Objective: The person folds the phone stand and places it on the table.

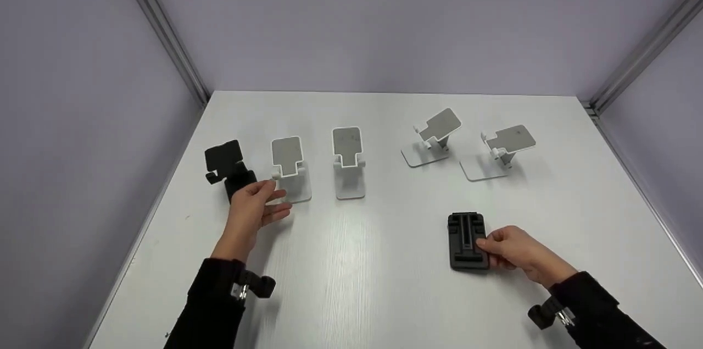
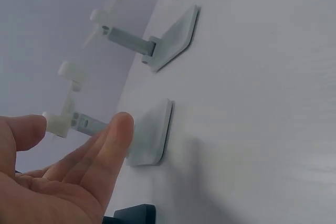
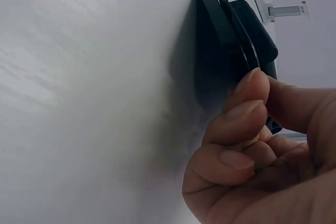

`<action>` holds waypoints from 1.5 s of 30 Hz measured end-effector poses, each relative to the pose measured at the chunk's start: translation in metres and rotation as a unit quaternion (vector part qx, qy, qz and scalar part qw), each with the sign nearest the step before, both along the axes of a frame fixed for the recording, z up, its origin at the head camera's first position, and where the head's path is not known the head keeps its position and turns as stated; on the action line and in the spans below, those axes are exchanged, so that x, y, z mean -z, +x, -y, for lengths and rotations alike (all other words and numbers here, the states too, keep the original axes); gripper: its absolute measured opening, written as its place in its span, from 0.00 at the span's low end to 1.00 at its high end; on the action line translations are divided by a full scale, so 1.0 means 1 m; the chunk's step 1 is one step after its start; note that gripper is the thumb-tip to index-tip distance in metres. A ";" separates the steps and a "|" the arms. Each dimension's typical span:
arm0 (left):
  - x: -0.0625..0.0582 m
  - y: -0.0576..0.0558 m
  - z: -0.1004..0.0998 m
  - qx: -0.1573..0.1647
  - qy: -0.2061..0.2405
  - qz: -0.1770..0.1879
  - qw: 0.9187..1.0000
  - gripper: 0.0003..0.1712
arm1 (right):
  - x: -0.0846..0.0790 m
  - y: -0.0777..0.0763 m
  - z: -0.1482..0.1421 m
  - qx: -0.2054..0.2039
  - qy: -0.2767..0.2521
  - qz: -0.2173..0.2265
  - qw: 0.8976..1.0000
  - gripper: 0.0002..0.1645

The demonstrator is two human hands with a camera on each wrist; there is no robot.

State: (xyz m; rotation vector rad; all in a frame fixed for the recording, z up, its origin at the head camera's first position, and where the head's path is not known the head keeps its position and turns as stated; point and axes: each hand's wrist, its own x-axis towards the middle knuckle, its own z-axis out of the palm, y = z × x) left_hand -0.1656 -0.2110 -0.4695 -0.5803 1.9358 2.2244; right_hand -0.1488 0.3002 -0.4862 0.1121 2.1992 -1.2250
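My right hand [image 1: 515, 251] pinches this folded black stand [image 1: 467, 244], maybe light and hard, by its side, my left hand [image 1: 252, 207] spread.

Six phone stands [image 1: 348, 145]: four white stands [image 1: 286, 154], one unfolded black stand [image 1: 224, 159], one folded black stand [image 1: 466, 242]. One left hand [image 1: 250, 209], one right hand [image 1: 514, 250], two black sleeves [image 1: 208, 305], two wrist cameras [image 1: 263, 286], three wall panels [image 1: 362, 25], one white worktop [image 1: 343, 277].

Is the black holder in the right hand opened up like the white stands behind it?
No, the black holder in the right hand is folded into a compact flat block, with no raised plate.
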 end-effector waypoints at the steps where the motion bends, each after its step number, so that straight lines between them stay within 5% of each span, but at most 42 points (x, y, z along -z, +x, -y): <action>1: 0.001 -0.002 0.000 -0.001 0.008 0.001 1.000 0.33 | 0.000 0.000 0.000 0.001 0.010 -0.002 1.000 0.18; 14: 0.006 -0.024 -0.005 -0.029 0.106 -0.013 0.994 0.30 | -0.006 0.001 -0.001 -0.047 0.130 -0.039 0.990 0.20; 22: 0.004 -0.031 -0.009 -0.033 0.094 -0.016 0.995 0.28 | -0.004 0.000 -0.005 -0.101 0.181 -0.063 0.976 0.20; 32: 0.002 -0.035 -0.011 -0.037 0.105 -0.011 0.994 0.27 | -0.005 0.000 -0.005 -0.118 0.213 -0.089 0.966 0.19; 45: 0.002 -0.035 -0.013 -0.039 0.091 -0.021 0.995 0.22 | -0.001 0.000 -0.008 -0.119 0.205 -0.121 0.964 0.16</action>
